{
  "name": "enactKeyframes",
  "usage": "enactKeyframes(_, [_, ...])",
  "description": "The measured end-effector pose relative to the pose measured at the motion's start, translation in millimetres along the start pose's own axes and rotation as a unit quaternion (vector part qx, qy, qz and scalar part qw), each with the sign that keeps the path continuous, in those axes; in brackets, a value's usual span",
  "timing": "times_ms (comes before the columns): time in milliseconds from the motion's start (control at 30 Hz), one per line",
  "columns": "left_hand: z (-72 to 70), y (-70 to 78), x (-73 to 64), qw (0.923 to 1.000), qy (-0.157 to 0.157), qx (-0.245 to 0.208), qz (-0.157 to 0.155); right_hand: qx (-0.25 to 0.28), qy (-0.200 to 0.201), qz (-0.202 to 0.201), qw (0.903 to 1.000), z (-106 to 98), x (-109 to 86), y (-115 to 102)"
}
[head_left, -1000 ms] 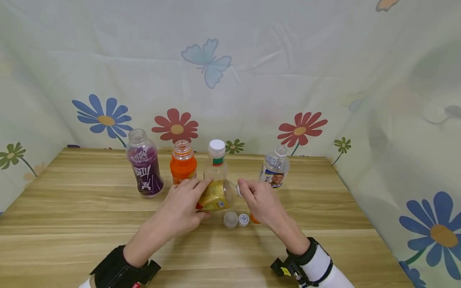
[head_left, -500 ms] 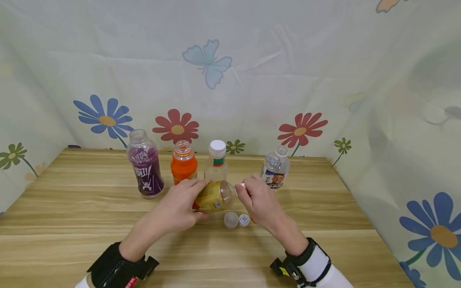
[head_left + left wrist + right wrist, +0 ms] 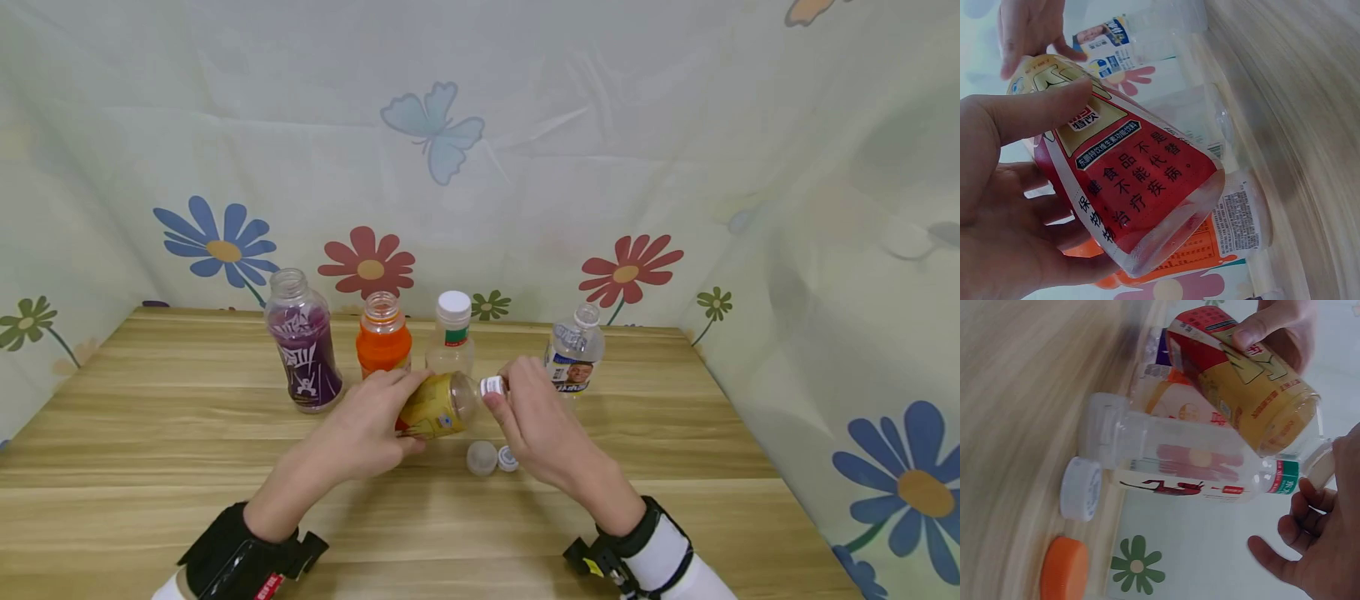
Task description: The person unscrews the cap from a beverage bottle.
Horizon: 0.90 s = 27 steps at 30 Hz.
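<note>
Left hand (image 3: 365, 429) grips the tilted yellow bottle (image 3: 437, 407) — right hand (image 3: 546, 427) pinches its white cap (image 3: 492, 386) — purple bottle (image 3: 306, 354) stands far left!

Head view evenly lit, soft shadows on table (image 3: 450, 542); faint sheen on backdrop (image 3: 540, 208); wrist views hazier.
</note>
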<state>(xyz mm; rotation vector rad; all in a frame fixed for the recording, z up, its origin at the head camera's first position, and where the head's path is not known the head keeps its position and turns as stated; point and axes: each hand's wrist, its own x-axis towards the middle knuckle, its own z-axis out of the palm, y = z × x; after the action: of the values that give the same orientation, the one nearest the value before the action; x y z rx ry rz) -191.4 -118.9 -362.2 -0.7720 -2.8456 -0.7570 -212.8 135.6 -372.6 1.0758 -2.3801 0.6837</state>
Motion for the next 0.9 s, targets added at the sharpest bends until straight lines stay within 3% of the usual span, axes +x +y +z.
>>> enactKeyframes(233, [-2.0, 3.0, -1.4, 0.9999, 0.005, 0.015, -0.001, 0.017, -0.022, 0.024, 0.9993, -7.7, -0.8, -6.9])
enactKeyframes(400, [-3.3, 2.7, -2.0, 0.9995, 0.012, 0.031, -0.003, 0.063, -0.023, 0.041, 0.9969, -8.9, 0.1, -10.8])
enactKeyframes(567, [-4.1, 2.9, -2.0, 0.9992, 0.007, 0.035, -0.019, 0.114, -0.003, 0.06, 0.9917, -10.4, 2.0, -14.1])
enactKeyframes(900, [-3.2, 2.7, -1.7, 0.9986, 0.011, 0.043, -0.029, 0.136, 0.051, 0.047, 0.9882, -11.0, 2.5, -14.4])
